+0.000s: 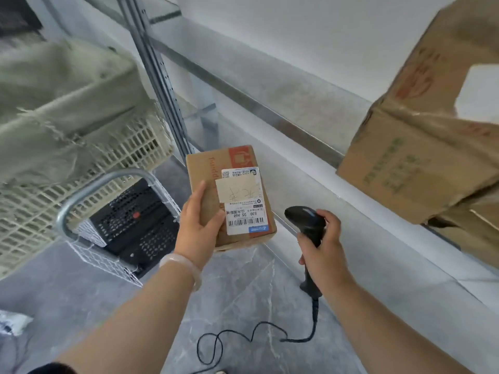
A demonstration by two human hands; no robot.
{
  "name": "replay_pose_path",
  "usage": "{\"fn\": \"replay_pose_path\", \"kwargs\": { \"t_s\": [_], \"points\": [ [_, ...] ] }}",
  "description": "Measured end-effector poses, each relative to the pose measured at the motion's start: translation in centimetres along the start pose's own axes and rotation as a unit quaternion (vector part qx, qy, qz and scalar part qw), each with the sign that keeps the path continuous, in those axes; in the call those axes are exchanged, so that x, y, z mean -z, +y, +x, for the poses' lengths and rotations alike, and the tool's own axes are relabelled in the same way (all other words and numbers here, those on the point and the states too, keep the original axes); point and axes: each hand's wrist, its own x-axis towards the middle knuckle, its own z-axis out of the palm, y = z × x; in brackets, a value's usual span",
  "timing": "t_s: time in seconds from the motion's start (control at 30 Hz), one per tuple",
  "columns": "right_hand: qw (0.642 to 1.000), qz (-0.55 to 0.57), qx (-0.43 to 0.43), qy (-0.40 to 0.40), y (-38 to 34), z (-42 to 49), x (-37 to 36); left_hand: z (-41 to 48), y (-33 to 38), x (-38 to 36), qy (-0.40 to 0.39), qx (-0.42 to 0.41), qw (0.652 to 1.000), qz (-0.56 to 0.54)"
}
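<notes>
The scene is lit brightly and evenly by soft, diffuse light, and only faint shadows are cast. The parcel (232, 195) is rendered sharply, its label legible. Left of the parcel the crate (81, 171) is smeared by blur; right of it the carton (421, 157) is softened. Above the parcel, the shelf rails (243, 101) are bowed by wide-angle distortion.

Our left hand (197, 228) holds the parcel (208, 171) just left of the scanner (306, 221) in our right hand (324, 247). A basket (129, 147) sits on the cart (102, 182) at left, a box (405, 163) on the shelf (378, 238) at right.
</notes>
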Motion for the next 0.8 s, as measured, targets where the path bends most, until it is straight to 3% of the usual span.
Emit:
{"fn": "replay_pose_path", "kwargs": {
  "t_s": [0.43, 0.8],
  "points": [
    [0.967, 0.005, 0.233, -0.107, -20.6, -10.3, 6.5, -7.4, 16.8, 10.1, 0.121, -0.047, 0.991, 0.02],
    [0.936, 0.014, 0.309, -0.168, -27.2, -17.2, 9.3, -11.8, 23.6, 13.2, 0.203, -0.089, 0.975, 0.003]
  ]
}}
